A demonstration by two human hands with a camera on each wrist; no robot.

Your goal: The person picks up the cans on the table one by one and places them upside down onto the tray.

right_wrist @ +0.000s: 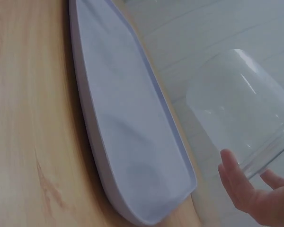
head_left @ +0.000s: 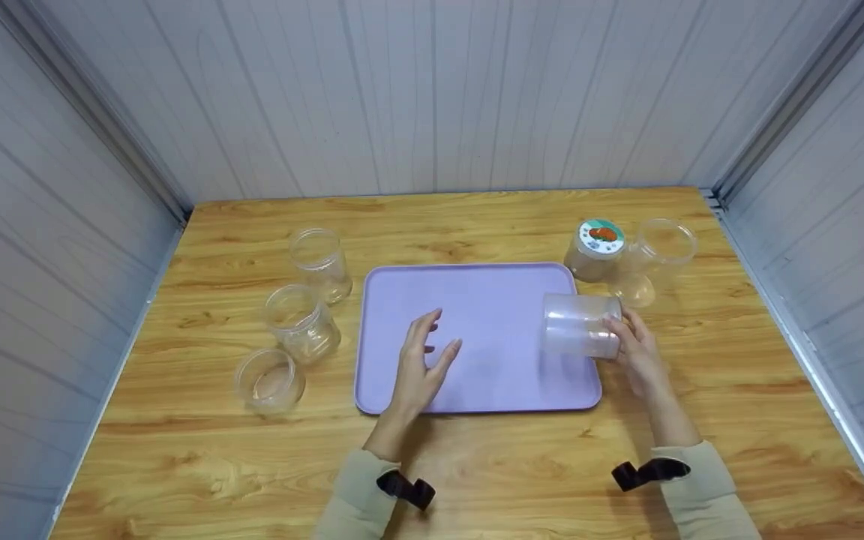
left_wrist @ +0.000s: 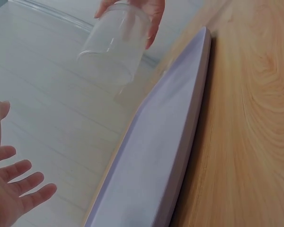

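Note:
My right hand grips a clear plastic jar by one end. The jar lies sideways in the air above the right part of a purple tray. In the right wrist view, the thumb and fingers of the right hand are at the rim of the jar. Over the left part of the tray my left hand is held with its fingers spread and nothing in it. The left wrist view shows that hand apart from the jar.
Left of the tray stand a tall clear jar, a second clear jar and a short one. Behind the tray's right corner are a jar with a picture lid and another clear container. Grey panel walls enclose the wooden table.

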